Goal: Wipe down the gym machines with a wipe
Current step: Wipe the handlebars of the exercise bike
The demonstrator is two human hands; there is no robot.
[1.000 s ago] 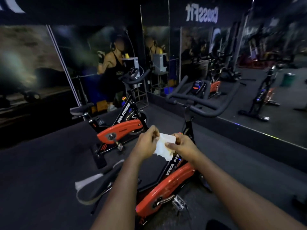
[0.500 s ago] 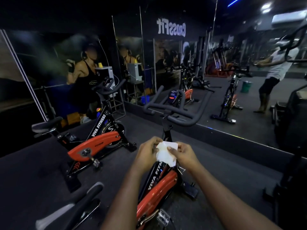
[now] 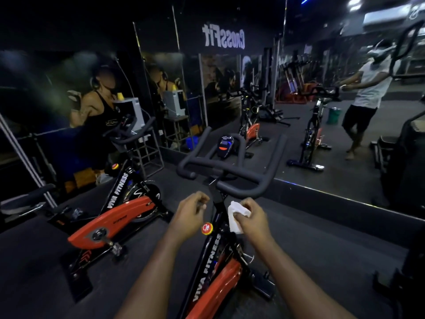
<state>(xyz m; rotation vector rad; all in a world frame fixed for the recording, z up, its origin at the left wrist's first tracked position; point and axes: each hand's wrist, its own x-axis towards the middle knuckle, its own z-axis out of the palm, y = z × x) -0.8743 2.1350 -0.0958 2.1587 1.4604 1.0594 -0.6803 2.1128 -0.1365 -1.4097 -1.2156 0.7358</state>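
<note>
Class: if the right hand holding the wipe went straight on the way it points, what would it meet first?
The right hand, gripping the wipe, would probably meet the near bike's handlebar post, just below the handlebar; depth is unclear.

A dim gym room with a dark matte floor (image 3: 34, 272); a tall mirror (image 3: 287, 157) lines the far wall, reflecting white reversed lettering (image 3: 223, 36). On the left wall a large mural (image 3: 92, 107) shows an athlete in headphones; a blue strip light (image 3: 308, 0) glows high up.
</note>
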